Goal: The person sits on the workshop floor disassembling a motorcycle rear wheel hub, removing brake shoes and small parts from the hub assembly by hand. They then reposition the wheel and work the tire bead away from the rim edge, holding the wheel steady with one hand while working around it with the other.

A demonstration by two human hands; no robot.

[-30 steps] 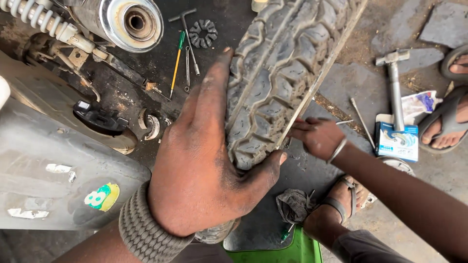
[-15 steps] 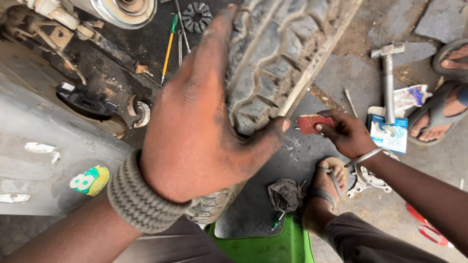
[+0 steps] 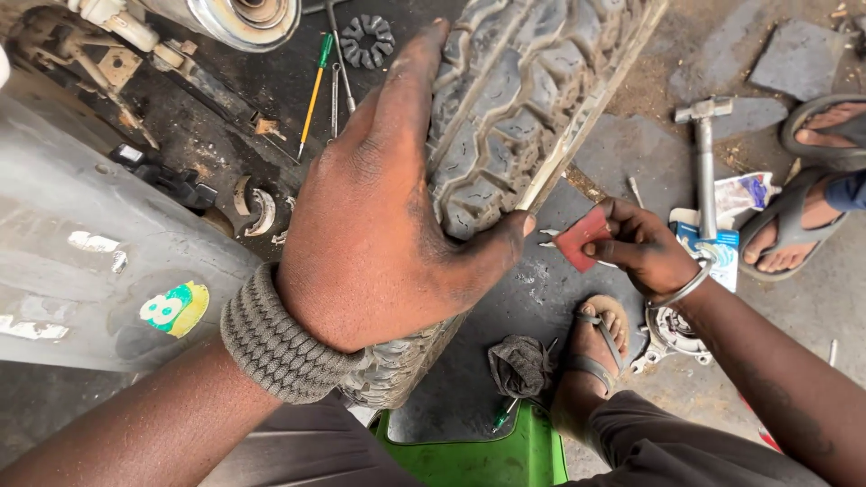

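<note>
In the head view, the left hand (image 3: 379, 225) lies spread over the tread of a knobby tyre (image 3: 514, 117), palm on the rubber, fingers running up along it and the thumb hooked round the tyre's right edge. A thick woven band (image 3: 275, 338) sits on that wrist. The tyre stands tilted, running from the top middle of the picture down to the person's lap, so most of its lower half is hidden under the hand.

The right hand (image 3: 645, 248) is just beside the tyre's right edge, below the left thumb, and pinches a small flat red piece (image 3: 582, 239) between thumb and fingers. The red piece is close to the left thumb tip; whether it touches the tyre cannot be told. A metal bangle (image 3: 681, 289) circles the right wrist.

The ground is dark and oily. On it, toward the top left, lie a green-handled screwdriver (image 3: 316, 86) and a black toothed ring (image 3: 365, 38). A shiny round metal part (image 3: 239, 18) shows at the top edge. A grey panel with a green sticker (image 3: 176, 307) fills the left side. To the right of the tyre a hammer (image 3: 704, 158) lies on a blue-and-white packet (image 3: 713, 248). Near the bottom middle lie a dark rag (image 3: 519, 365) and a green plastic part (image 3: 478, 455), next to the person's own sandalled foot (image 3: 595, 347). Another person's foot in a sandal (image 3: 798, 225) is at the right edge.
</note>
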